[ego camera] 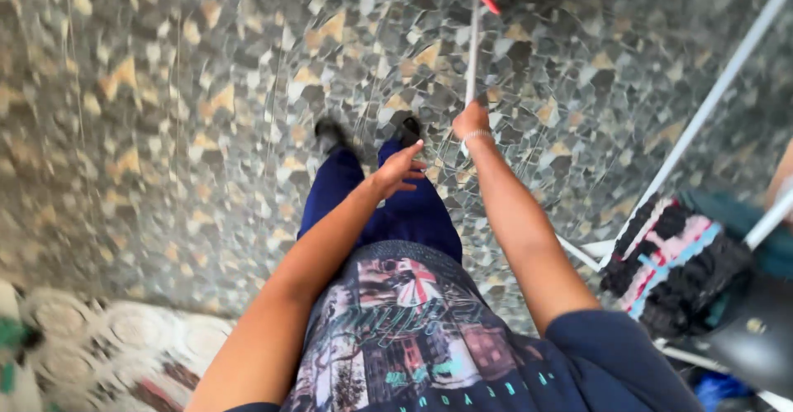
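Observation:
I look straight down at my body, blue trousers and dark shoes on a mosaic stone floor [165,131]. My right hand [472,120] is closed around a thin white stick [472,44] that runs up toward a red and white piece at the top edge. A bracelet sits on that wrist. My left hand [400,169] hangs in front of my thighs with fingers apart, holding nothing.
A white metal frame [710,98] slants down the right side, with a folded striped black, pink and white cloth [673,263] beside it. A patterned rug [116,354] lies at the bottom left. A dark round object [747,338] sits at the bottom right.

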